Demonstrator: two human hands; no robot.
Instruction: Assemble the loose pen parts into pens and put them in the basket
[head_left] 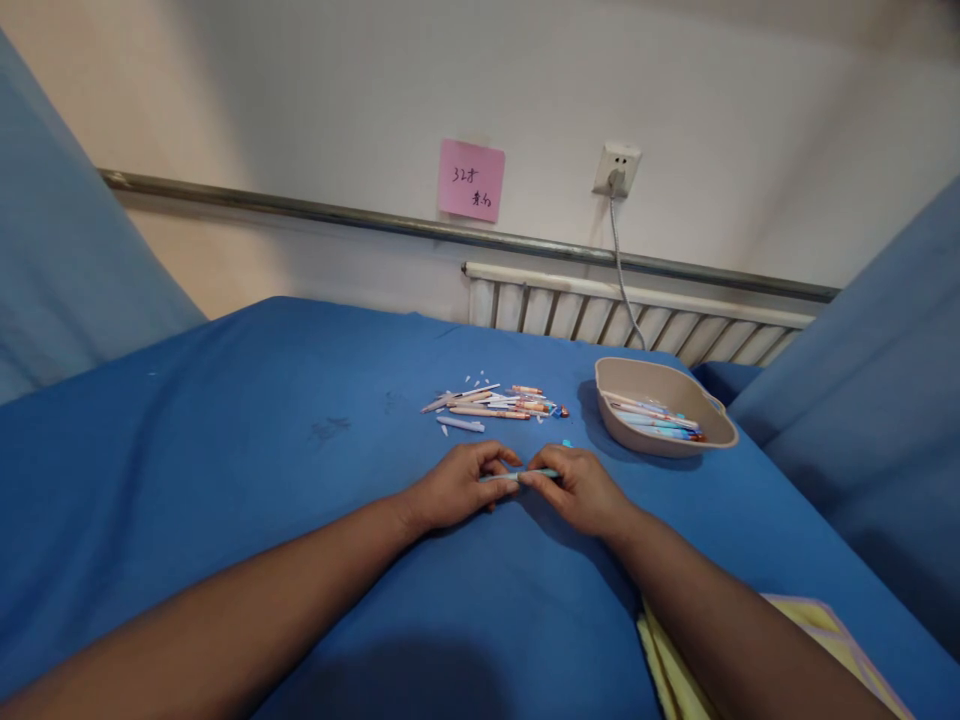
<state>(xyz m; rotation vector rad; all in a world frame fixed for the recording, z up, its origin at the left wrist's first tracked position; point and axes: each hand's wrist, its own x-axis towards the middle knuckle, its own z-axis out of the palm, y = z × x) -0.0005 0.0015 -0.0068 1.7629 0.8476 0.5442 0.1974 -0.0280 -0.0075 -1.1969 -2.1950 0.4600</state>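
A slim light-green pen (513, 476) lies level between my two hands, just above the blue cloth (360, 590). My left hand (465, 482) pinches its left part between thumb and fingers. Around its right part the fingers of my right hand (576, 486) are closed, and the fingertips of both hands nearly meet. Beyond them is a loose pile of pen parts (491, 402), with barrels, thin white tubes and small white pieces. One pale lilac barrel (460, 425) rests at the pile's near side. A tiny turquoise piece (568, 443) sits just past my right hand.
At the right stands a beige plastic basin (664, 405) holding several pens (652, 418). A yellow cloth (817, 640) lies under my right forearm. Behind the bed are a radiator (570, 305), a metal rail (322, 212) and a plugged-in cable (621, 265). Blue curtains (870, 400) hang at both sides.
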